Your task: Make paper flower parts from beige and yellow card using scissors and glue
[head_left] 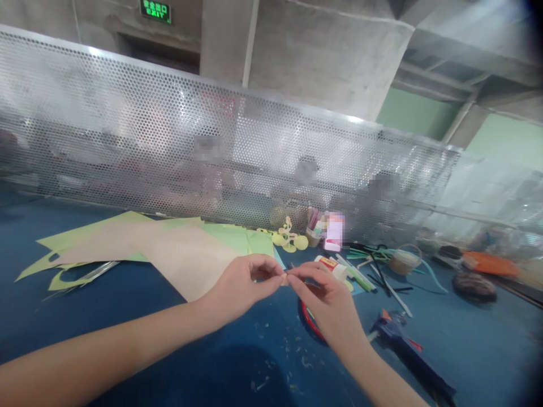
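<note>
Blue tabletop (190,362) spreading below, left hand (241,287) and right hand (331,299) pinching 1 pale piece (284,280); beige paper (182,249) edge beyond

The pink sheet (186,257) overlaps green, the tabletop (195,370) blue.

Pale light comes from up on the right, the mesh (148,107) shines with white glare, and the exit sign (155,10) glows green. The bench (479,345) is darker, with a soft, round shadow (237,379) near the bottom. The whole view is a bit smeary, things near the right edge look stretched and fuzzy, the top right corner goes black, and blocky squares hide a few spots.
</note>
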Demonstrator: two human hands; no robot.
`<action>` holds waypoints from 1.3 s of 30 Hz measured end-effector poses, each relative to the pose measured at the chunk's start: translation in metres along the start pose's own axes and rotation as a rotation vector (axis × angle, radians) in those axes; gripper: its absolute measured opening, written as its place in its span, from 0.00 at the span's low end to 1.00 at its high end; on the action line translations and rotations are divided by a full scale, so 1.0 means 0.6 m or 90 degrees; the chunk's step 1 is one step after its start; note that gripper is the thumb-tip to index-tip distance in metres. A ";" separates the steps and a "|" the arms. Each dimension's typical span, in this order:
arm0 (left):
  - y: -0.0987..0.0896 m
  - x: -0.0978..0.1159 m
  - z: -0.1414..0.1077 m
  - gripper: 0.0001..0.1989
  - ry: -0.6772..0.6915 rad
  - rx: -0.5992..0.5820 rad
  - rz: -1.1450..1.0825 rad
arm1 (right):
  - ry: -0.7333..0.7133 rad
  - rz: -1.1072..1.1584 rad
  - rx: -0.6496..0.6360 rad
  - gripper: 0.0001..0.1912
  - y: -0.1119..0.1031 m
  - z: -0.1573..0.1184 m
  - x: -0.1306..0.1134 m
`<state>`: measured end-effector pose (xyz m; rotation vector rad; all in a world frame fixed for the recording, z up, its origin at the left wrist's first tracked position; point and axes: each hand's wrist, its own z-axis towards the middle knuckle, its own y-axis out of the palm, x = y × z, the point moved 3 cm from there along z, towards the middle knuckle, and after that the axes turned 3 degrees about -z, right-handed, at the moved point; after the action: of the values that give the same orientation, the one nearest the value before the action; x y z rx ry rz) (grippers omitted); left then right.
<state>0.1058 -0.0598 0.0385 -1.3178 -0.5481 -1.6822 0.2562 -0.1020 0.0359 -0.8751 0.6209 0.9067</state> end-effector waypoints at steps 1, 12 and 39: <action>-0.001 0.000 0.000 0.07 0.001 0.000 0.002 | -0.001 -0.001 -0.004 0.09 0.000 0.000 0.000; -0.004 -0.008 0.003 0.07 0.004 -0.002 0.033 | 0.024 0.030 -0.047 0.10 0.000 0.003 -0.001; -0.015 -0.054 0.014 0.11 -0.235 -0.037 -0.194 | 0.182 0.175 -0.135 0.10 0.018 0.002 0.024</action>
<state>0.1034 -0.0368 0.0129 -1.6664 -0.9615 -1.7109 0.2541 -0.0914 0.0212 -1.1395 0.9203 1.1193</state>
